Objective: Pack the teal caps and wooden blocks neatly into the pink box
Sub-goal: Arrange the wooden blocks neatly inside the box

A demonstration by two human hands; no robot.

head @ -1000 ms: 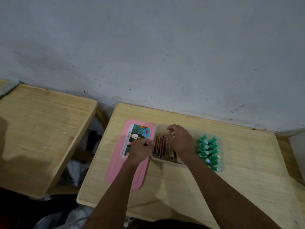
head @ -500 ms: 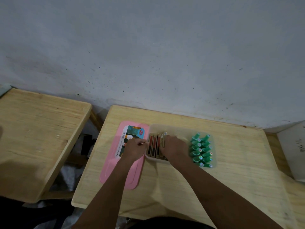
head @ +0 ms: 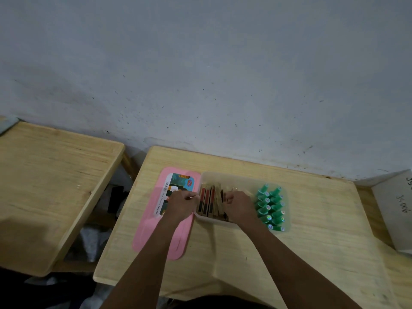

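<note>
Hands came first in the head view: your left hand [head: 181,205] was curled into a loose fist at the box's left wall, over the seam between the box [head: 231,178] and the pink lid [head: 156,237], and whether it pinched anything could not be told. Your right hand [head: 239,208] reached down into the middle of the box, its fingers [head: 229,198] bent narrow around the tops of the wooden blocks [head: 209,201]; a firm grip on one block could not be made out. You had the blocks standing on edge in a row in the left part of the box, some with red and dark faces, some pale. You had the teal caps [head: 270,208] packed in two close rows in the right part of the box, lying tilted with their round ends toward you. The box sat near the far edge of the table [head: 312,241], roughly midway along it, and the lid lay flat just beside the box's left side, its printed label [head: 176,190] partly under your left wrist. A second wooden table [head: 44,186] stood well apart to the left, and a white board [head: 396,208] with handwriting lay at the right edge.
</note>
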